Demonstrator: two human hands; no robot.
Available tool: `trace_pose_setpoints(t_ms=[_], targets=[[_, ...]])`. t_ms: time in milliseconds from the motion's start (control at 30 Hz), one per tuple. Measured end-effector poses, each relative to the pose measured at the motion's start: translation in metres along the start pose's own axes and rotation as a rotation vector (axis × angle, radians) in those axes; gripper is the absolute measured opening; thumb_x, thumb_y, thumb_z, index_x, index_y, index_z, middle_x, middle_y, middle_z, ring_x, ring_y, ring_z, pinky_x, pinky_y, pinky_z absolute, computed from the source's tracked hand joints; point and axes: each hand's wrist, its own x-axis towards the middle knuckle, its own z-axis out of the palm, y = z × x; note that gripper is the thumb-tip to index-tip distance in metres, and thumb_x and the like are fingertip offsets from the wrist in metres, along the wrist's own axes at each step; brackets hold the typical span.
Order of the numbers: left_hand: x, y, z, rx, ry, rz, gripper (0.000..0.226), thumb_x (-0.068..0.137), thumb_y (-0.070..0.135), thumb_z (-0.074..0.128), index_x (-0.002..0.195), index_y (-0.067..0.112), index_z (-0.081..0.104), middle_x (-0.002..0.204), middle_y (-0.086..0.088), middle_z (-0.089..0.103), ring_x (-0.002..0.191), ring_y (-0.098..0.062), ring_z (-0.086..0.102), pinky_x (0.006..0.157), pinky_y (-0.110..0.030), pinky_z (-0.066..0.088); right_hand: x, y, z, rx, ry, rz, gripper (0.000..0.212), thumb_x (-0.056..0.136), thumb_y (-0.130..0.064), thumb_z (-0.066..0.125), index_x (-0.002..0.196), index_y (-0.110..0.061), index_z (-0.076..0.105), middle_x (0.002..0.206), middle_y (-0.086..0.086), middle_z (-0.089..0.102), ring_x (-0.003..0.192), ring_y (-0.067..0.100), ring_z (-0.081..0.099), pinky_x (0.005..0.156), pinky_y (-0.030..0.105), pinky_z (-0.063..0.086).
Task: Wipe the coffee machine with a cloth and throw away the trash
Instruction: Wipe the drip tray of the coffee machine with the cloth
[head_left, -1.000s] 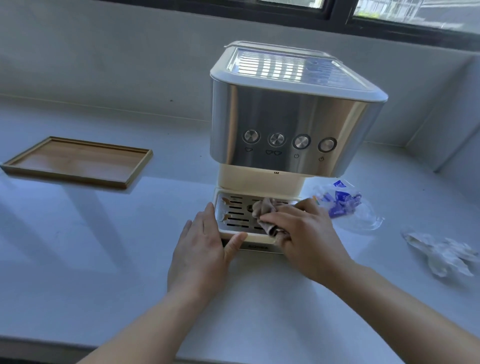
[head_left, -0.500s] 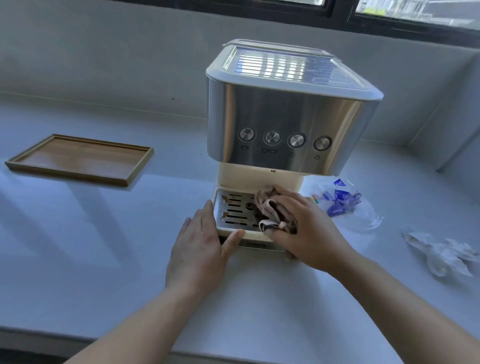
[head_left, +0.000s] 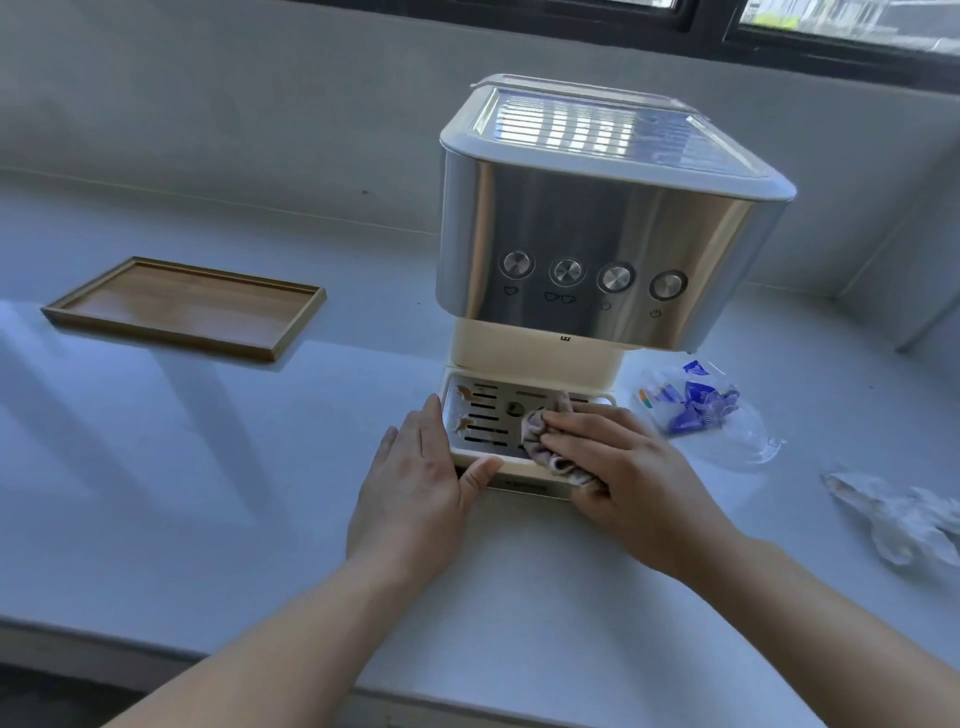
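Grey cloth (head_left: 550, 441) under right hand (head_left: 631, 483) grip, on drip tray (head_left: 480, 415).

R hand (head_left: 636, 475) presses cloth (head_left: 550, 441) on coffee machine (head_left: 597, 234) drip tray (head_left: 480, 415), L hand (head_left: 415, 483) braces tray's front-left corner, trash wrapper (head_left: 696, 408) + crumpled tissue (head_left: 904, 512) on surface (head_left: 208, 493) at right.

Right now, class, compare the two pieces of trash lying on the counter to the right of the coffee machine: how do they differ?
The plastic bag is clear with blue pieces inside; the crumpled tissue is white and opaque. The plastic bag lies close beside the coffee machine; the tissue lies farther right and nearer the counter's front edge. Both rest untouched on the counter.
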Motion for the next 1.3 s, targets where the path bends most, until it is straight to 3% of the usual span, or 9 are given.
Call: trace_pose_setpoints(t_ms=[167,500,633,733,867,1000,1100,1200,1300], targets=[[0.0,-0.001,-0.002,0.014,-0.002,0.016,0.096,0.08,0.078,0.015,0.154,0.017,0.007,0.161,0.0,0.023,0.145,-0.016,0.018,0.119,-0.029,0.009,0.017,-0.022,0.016,0.081,-0.068,-0.066,0.04,0.083,-0.009,0.065,0.122,-0.019,0.069,0.135,-0.007,0.06,0.127,0.019,0.053,0.108,0.03,0.04],[-0.001,0.001,-0.004,-0.013,0.017,0.015,0.097,0.08,0.079,0.017,0.154,0.017,0.006,0.16,0.0,0.023,0.146,-0.019,0.019,0.119,-0.027,0.007,0.012,-0.021,0.019,0.111,0.028,0.098,0.041,0.076,-0.006,0.066,0.112,-0.022,0.074,0.126,-0.012,0.065,0.115,0.019,0.059,0.088,0.043,0.051],[-0.003,-0.002,-0.003,-0.017,0.014,0.039,0.095,0.082,0.08,0.014,0.154,0.019,0.005,0.158,0.0,0.025,0.143,-0.017,0.019,0.12,-0.029,0.007,0.001,0.003,0.008,0.052,0.024,0.067,0.043,0.072,-0.002,0.076,0.111,-0.02,0.075,0.125,-0.009,0.067,0.108,0.021,0.059,0.094,0.026,0.045],[-0.003,-0.002,-0.003,-0.082,0.002,0.017,0.09,0.086,0.076,0.028,0.154,0.022,0.005,0.158,0.003,0.025,0.144,-0.016,0.018,0.121,-0.031,0.008,0.014,-0.01,0.013,0.046,0.121,0.312,0.035,0.072,0.0,0.071,0.1,-0.02,0.078,0.116,-0.009,0.071,0.097,0.024,0.056,0.087,0.03,0.047],[-0.013,0.005,-0.024,-0.348,0.183,0.045,0.085,0.08,0.038,0.073,0.149,0.018,0.028,0.143,0.0,0.043,0.135,-0.018,0.04,0.109,-0.032,0.037,0.024,-0.056,0.025,0.192,0.177,0.417,0.032,0.077,-0.01,0.062,0.099,-0.03,0.072,0.113,-0.021,0.067,0.099,0.004,0.05,0.082,0.022,0.045],[-0.035,0.008,-0.032,-0.315,0.127,0.33,0.105,0.064,0.054,0.077,0.151,0.026,0.025,0.15,0.01,0.031,0.142,-0.006,0.029,0.111,-0.014,0.026,0.028,-0.074,0.023,0.49,0.235,0.567,0.028,0.078,-0.021,0.063,0.104,-0.033,0.064,0.109,-0.015,0.06,0.096,0.0,0.059,0.081,0.021,0.049],[-0.034,0.02,-0.028,-0.313,0.008,0.369,0.123,0.051,0.067,0.079,0.152,0.033,0.017,0.155,0.025,0.015,0.144,0.004,0.016,0.112,-0.008,0.018,0.026,-0.082,0.019,0.501,0.223,0.48,0.028,0.075,-0.023,0.063,0.098,-0.037,0.056,0.104,-0.016,0.058,0.097,-0.002,0.055,0.079,0.008,0.041],[-0.024,0.028,-0.027,-0.357,0.108,0.377,0.11,0.054,0.054,0.078,0.148,0.029,0.027,0.142,0.033,0.027,0.133,0.009,0.029,0.105,-0.006,0.026,0.023,-0.078,0.02,0.452,0.17,0.379,0.038,0.075,-0.011,0.065,0.106,-0.03,0.056,0.108,-0.011,0.055,0.099,-0.002,0.053,0.081,0.011,0.043],[-0.018,0.02,-0.029,-0.332,0.156,0.399,0.092,0.061,0.04,0.073,0.145,0.023,0.039,0.138,0.018,0.041,0.129,-0.007,0.043,0.105,-0.026,0.041,0.024,-0.064,0.019,0.355,0.138,0.194,0.041,0.075,0.003,0.065,0.108,-0.019,0.059,0.113,-0.008,0.052,0.104,0.003,0.054,0.085,0.011,0.043]])
